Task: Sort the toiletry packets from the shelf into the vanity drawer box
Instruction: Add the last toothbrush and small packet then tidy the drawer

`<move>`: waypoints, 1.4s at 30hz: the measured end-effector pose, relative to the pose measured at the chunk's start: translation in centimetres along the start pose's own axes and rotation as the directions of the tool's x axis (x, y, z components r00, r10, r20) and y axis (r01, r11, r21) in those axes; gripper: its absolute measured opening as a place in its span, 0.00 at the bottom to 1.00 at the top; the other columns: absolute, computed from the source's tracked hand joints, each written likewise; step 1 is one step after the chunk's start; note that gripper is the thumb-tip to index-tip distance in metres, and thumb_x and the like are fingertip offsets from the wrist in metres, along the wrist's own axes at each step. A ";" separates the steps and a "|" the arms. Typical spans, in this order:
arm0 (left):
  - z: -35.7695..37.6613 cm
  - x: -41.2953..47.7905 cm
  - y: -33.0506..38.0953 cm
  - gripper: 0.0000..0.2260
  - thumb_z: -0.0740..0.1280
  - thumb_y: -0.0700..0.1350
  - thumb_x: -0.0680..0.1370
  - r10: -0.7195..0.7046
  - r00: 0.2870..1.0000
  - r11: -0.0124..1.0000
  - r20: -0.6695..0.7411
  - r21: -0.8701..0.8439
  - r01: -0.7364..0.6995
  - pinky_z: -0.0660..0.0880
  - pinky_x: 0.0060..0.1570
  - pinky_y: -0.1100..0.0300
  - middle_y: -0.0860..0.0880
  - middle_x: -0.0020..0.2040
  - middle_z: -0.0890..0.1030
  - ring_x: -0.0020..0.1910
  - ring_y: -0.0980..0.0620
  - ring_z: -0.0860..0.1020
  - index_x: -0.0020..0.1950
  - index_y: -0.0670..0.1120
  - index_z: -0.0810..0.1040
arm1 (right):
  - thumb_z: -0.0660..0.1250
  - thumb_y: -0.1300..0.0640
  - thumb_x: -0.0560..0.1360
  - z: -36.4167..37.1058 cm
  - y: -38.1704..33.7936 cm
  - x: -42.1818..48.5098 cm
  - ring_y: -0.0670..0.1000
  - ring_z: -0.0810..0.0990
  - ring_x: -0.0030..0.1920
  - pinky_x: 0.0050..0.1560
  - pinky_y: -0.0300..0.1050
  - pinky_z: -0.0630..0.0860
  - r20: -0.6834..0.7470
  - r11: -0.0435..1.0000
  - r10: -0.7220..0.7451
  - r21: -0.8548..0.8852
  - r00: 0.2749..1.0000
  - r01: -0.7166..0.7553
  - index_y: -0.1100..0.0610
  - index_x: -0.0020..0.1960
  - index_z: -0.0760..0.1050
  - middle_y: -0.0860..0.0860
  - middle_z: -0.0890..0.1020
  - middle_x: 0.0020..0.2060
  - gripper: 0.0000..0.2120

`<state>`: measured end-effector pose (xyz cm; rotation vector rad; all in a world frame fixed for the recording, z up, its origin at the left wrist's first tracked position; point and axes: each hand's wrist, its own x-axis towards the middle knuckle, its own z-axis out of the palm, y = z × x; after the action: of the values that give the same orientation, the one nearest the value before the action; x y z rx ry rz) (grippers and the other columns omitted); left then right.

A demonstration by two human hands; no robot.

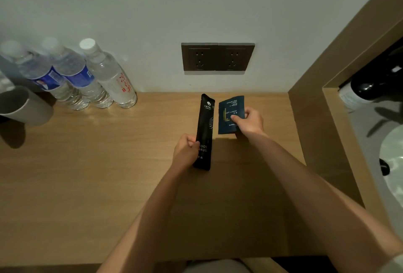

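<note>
A long black toothbrush packet (205, 129) with white lettering is held above the wooden shelf (87, 163), with my left hand (185, 150) gripping its lower left edge. To its right, a square dark blue packet (229, 112) printed "Light Luxury" is pinched by my right hand (250, 121), thumb on its front. Both packets hover near the back of the shelf, side by side and slightly apart. No drawer box is in view.
Three water bottles (87, 74) stand at the back left against the wall, beside a grey paper cup (24, 107). A double wall socket (218, 57) sits above the shelf. At right, a wooden partition (311, 102) borders a sink counter with a dark object (370, 83).
</note>
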<state>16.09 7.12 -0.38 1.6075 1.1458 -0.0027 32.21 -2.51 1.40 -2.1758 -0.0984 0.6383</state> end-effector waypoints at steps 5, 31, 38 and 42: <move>-0.7 -2.0 0.3 0.11 0.62 0.38 0.79 0.008 1.000 0.997 -0.005 -0.079 -0.008 0.66 0.32 0.63 0.51 0.36 0.71 0.37 0.50 0.71 0.39 0.49 0.66 | 0.68 0.59 0.75 -3.2 0.5 -3.7 0.51 0.78 0.44 0.36 0.38 0.73 -0.036 0.995 -0.088 0.038 0.995 0.090 0.60 0.51 0.79 0.52 0.81 0.44 0.07; 11.5 -33.7 6.3 0.06 0.60 0.39 0.80 0.448 0.680 0.893 0.580 -0.253 -0.373 0.70 0.26 0.63 0.34 0.40 0.81 0.33 0.46 0.77 0.54 0.37 0.68 | 0.64 0.63 0.77 -30.2 20.2 -36.8 0.45 0.85 0.43 0.40 0.35 0.80 -0.454 0.681 0.122 0.685 0.883 0.259 0.55 0.55 0.78 0.47 0.87 0.43 0.09; 23.4 -44.4 4.5 0.01 0.61 0.40 0.80 0.403 0.625 0.914 0.668 -0.266 -0.305 0.70 0.22 0.67 0.48 0.31 0.82 0.25 0.54 0.77 0.50 0.43 0.70 | 0.65 0.59 0.78 -39.5 30.8 -44.1 0.50 0.85 0.50 0.49 0.42 0.81 -0.495 0.699 0.193 0.675 0.847 0.235 0.55 0.57 0.78 0.52 0.86 0.50 0.09; 29.2 -48.9 4.8 0.01 0.63 0.42 0.80 0.372 0.622 0.926 0.689 -0.236 -0.293 0.70 0.28 0.62 0.39 0.40 0.81 0.33 0.46 0.76 0.49 0.46 0.71 | 0.65 0.58 0.78 -44.9 34.6 -47.1 0.49 0.85 0.51 0.52 0.47 0.81 -0.521 0.711 0.231 0.667 0.822 0.222 0.50 0.54 0.77 0.49 0.86 0.50 0.07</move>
<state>8.83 -46.55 17.88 1.4858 0.2052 -0.3141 7.65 -70.04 17.64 -1.5005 0.4231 -0.0449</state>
